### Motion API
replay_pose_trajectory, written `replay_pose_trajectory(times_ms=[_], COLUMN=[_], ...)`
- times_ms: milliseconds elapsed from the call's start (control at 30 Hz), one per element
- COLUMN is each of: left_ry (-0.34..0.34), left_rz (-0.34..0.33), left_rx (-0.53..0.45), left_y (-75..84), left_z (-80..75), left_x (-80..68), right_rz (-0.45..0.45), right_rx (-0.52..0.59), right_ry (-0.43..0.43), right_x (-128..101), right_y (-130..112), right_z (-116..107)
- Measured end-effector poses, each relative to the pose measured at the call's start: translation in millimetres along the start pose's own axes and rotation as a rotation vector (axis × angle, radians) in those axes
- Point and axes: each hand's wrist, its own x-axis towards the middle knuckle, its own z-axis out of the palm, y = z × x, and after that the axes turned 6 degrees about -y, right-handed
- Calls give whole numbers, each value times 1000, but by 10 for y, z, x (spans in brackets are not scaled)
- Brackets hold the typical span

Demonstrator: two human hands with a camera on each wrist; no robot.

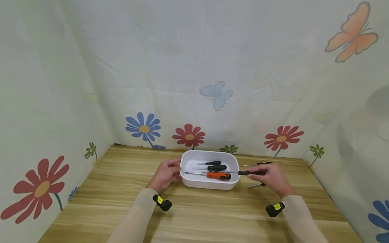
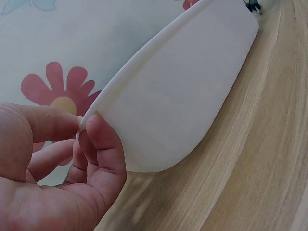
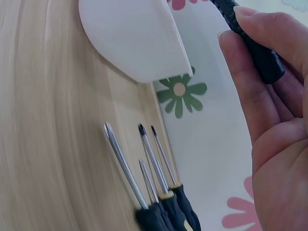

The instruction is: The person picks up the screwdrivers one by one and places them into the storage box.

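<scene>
Three screwdrivers [image 1: 217, 167] are lying in the tray [image 1: 194, 182], the right hand [image 1: 268, 179] is pinching a fourth [image 1: 231, 172] over it, the left hand [image 1: 165, 174] is gripping the rim, and four [image 3: 154, 192] are waiting on the table [image 1: 121, 189].

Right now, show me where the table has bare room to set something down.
Bare table spreads left of the left hand and white tray, and along the near edge between both sleeves. Crowded: the tray itself, and the loose screwdrivers beside the right hand.

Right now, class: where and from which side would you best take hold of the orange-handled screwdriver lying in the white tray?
Grip the orange-handled screwdriver by its thick handle, from above. It lies flat in the white tray, handle towards the right hand; the thin shaft offers the fingers little hold, and the tray's walls probably block a sideways approach.
</scene>
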Motion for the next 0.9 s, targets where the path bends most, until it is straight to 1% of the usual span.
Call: replay_pose_trajectory(times_ms=[367, 567, 800, 900], left_ry=[-4, -9, -4, 1], left_rz=[9, 12, 6, 7], left_rx=[0, -1, 1, -4], left_y=[16, 11, 4, 3], left_z=[0, -16, -6, 4], left_x=[6, 17, 10, 4], right_rz=[-46, -51, -67, -76], right_rx=[65, 42, 22, 15], right_ry=[-58, -86, -80, -91], right_x=[138, 221, 303, 333], right_y=[-86, -124, -176, -205], right_z=[178, 278, 372, 417])
